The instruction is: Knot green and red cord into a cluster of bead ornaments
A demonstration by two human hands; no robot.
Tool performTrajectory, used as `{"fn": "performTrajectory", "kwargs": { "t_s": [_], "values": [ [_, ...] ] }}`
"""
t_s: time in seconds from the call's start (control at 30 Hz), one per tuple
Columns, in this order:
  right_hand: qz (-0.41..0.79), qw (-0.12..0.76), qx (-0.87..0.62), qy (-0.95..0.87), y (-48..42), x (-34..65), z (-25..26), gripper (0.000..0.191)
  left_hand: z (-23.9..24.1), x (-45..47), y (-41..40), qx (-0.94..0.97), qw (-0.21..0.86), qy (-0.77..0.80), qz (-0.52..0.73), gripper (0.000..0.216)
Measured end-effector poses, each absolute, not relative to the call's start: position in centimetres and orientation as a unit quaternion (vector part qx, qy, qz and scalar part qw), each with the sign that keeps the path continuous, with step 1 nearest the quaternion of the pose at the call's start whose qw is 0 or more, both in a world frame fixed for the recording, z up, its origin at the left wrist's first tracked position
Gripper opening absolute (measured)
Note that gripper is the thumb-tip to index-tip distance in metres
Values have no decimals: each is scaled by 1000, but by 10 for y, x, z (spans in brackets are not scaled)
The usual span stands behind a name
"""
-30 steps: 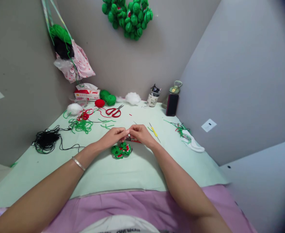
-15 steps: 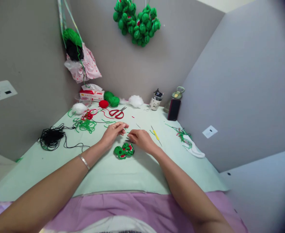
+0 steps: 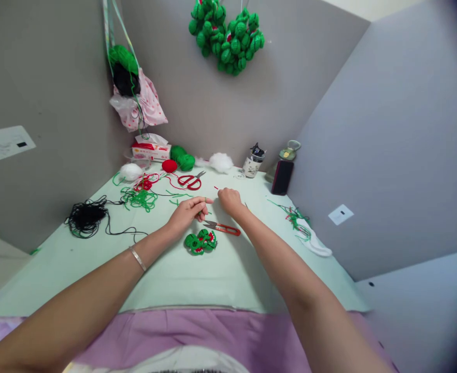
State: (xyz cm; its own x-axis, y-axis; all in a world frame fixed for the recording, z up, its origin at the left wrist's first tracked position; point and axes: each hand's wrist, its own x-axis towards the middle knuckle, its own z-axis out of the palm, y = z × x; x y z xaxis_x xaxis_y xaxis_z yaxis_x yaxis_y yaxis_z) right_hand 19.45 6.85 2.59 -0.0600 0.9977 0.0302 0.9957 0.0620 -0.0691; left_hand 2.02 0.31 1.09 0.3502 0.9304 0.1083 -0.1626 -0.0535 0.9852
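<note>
My left hand (image 3: pixel 189 212) is half curled above the table, its index finger stretched to the right. A thin strand of green yarn (image 3: pixel 205 200) shows at its fingers. Farther right, my right hand (image 3: pixel 230 202) is closed with fingertips down at the tabletop, beside a short red yarn snippet (image 3: pixel 216 188); what it pinches is hidden. Orange-handled thread snips (image 3: pixel 224 228) lie just below both hands. Nearer me rests a small green crocheted piece (image 3: pixel 200 242) with red and white parts. My right hand and forearm cover most of the crochet hook.
Red-handled scissors (image 3: pixel 190 181), a red yarn ball (image 3: pixel 169 166) and green yarn balls (image 3: pixel 182 158) lie at the back. Black yarn (image 3: pixel 86 217) is tangled at left. A phone (image 3: pixel 282 177) leans at back right, near a cup (image 3: pixel 253 165). Green crocheted pieces (image 3: pixel 232 44) hang above.
My right hand has let go of the thread snips, now lying on the table, and has moved forward and right. My left hand has stayed nearly in place. The view has shifted slightly.
</note>
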Motion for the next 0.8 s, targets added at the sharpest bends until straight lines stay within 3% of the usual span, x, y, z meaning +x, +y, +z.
{"fn": "performTrajectory", "kwargs": {
  "t_s": [0.2, 0.23, 0.33, 0.47, 0.57, 0.8],
  "values": [
    [112, 133, -665, -726, 45, 210, 33, 22, 9, 21, 2, 615, 543, 345, 456, 37],
    [156, 172, -650, -723, 37, 213, 34, 27, 9, 22, 0, 624, 532, 350, 452, 39],
    [423, 425, -526, -603, 13, 219, 37, 25, 5, 24, -5, 661, 490, 368, 433, 44],
    [536, 556, -432, -466, -5, 214, 37, 29, -1, 24, -10, 738, 393, 380, 396, 46],
    [546, 584, -404, -444, -8, 205, 35, 31, -2, 23, -12, 783, 321, 380, 374, 49],
    [485, 540, -436, -532, -14, 195, 26, 26, 0, 21, -11, 808, 216, 395, 381, 54]
  ]
}}
